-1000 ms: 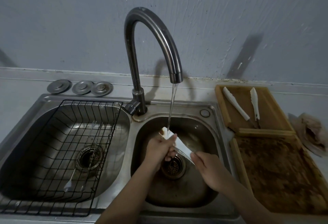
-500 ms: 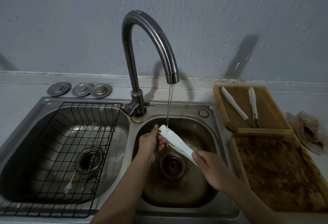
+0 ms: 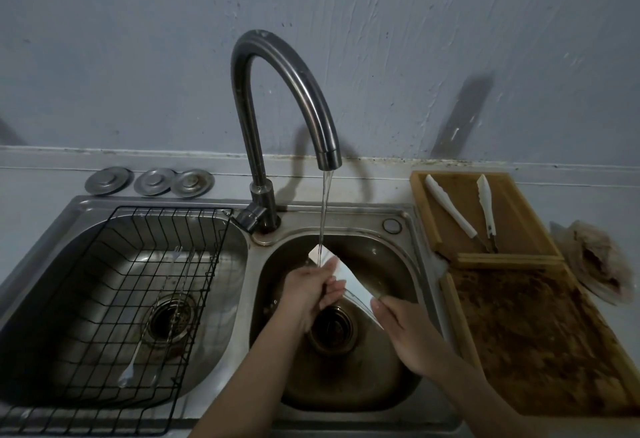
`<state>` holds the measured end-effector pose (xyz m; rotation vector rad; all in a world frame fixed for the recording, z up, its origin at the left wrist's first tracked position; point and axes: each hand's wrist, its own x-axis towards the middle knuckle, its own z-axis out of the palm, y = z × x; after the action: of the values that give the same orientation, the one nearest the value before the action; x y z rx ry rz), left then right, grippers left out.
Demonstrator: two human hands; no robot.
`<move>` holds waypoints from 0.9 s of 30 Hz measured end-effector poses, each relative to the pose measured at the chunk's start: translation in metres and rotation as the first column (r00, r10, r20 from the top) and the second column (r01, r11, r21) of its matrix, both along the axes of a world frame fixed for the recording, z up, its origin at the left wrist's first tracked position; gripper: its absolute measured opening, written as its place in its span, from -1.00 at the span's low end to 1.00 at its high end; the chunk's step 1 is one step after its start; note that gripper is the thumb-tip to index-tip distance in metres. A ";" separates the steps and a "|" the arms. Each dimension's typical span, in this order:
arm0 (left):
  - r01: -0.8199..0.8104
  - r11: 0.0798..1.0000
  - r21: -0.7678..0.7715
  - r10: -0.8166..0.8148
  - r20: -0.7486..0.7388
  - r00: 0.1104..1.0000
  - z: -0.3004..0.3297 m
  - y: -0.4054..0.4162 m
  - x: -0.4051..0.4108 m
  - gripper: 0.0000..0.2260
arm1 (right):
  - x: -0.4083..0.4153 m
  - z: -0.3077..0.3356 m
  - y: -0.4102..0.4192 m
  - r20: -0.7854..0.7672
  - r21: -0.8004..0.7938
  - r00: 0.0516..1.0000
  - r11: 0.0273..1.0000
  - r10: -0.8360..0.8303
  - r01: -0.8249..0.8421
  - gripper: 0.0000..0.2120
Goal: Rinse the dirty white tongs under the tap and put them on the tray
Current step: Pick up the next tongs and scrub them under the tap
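The white tongs (image 3: 349, 280) sit over the right sink basin (image 3: 391, 361), held in the stream of water (image 3: 325, 215) that falls from the curved tap (image 3: 277, 91). Their long axis runs on a slant: the paddle tips point up and to the left, toward the back of the basin, and the handle end drops down to the right, toward the person. The water lands on the upper tip. The left hand (image 3: 311, 290) comes in from below with its forearm angled up and right; its fingers are curled round the tongs near the tip end, thumb side up under the stream. The right hand (image 3: 403, 330) reaches in from the lower right, back of the hand upward, its fingers closed on the lower, handle end of the tongs. Below both hands lies the round drain strainer (image 3: 332, 332). To the left, the other basin holds a black wire rack (image 3: 145, 299) with a few thin utensils lying in it. Three round metal drain covers (image 3: 152, 181) rest in a row on the ledge behind that basin. To the right of the sink stands the wooden tray (image 3: 512, 226), its back compartment holding two more white tongs (image 3: 450, 207) side by side, apart, tips pointing away. A crumpled stained paper (image 3: 595, 261) lies beyond the tray's right edge.
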<state>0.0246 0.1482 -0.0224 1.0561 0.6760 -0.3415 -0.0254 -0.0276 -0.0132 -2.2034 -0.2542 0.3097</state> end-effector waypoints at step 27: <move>-0.033 0.943 0.330 -0.056 0.255 0.965 -0.008 0.037 -0.001 -0.79 | -0.001 0.020 0.005 0.076 -0.233 0.997 0.972 0.010 0.008 -0.84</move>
<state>0.0234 0.1850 -0.0304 1.3997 0.4981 -0.0935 -0.0263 -0.0224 0.0068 -2.4512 -0.2729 0.2675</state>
